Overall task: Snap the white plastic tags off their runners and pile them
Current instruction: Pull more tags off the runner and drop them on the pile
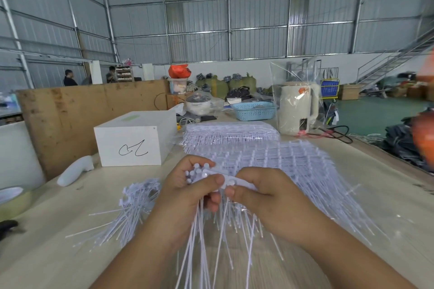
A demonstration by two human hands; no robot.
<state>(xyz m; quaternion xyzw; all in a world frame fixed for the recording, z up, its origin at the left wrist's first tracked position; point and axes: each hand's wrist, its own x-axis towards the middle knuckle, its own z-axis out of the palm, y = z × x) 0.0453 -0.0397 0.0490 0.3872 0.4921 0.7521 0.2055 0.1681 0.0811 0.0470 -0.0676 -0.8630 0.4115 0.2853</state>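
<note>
White plastic tags [138, 197] heaped on pale wooden table [47, 230], metal-walled warehouse behind; gripped white runner [237, 182] between left hand [187, 192] and right hand [263, 197], fingers pinched.

Both hands — left hand [187, 185], right hand [263, 197] — pinch one white runner [229, 179] above the table [70, 230].

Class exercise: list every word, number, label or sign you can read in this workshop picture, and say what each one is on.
White box: a handwritten black scribble, no clear letters.
Kettle: an orange sticker, too blurred to read.
Blue sign: lines of print, too small to read.
Nothing else bears readable text.
</note>
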